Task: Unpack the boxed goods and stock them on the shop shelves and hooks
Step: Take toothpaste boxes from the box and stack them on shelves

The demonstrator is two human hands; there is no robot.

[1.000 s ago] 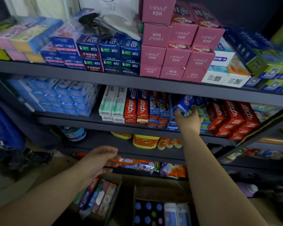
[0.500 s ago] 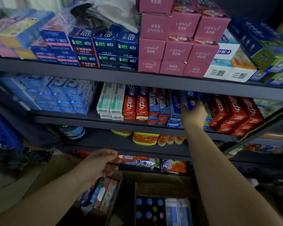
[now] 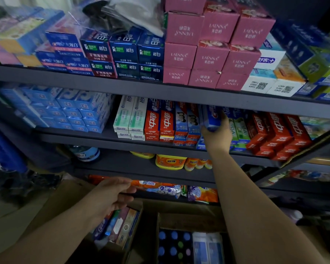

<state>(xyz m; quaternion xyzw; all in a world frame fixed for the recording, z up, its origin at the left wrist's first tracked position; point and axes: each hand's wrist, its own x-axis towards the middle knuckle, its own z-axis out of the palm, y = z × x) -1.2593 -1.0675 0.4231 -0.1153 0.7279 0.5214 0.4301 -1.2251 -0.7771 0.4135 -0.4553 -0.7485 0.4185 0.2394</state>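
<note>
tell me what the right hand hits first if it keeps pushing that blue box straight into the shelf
Probably the toothpaste boxes already stacked there: the right hand holds the blue box against that row. Depth behind is unclear.

Two bare arms reach forward, one high, one low.

The right hand (image 3: 216, 135) is raised toward 1 o'clock on a nearly straight forearm, back of the hand to the camera, fingers curled around what it grips. The left hand (image 3: 111, 195) hangs lower, near 11 o'clock, palm turned right, fingers loosely extended and holding nothing.
</note>
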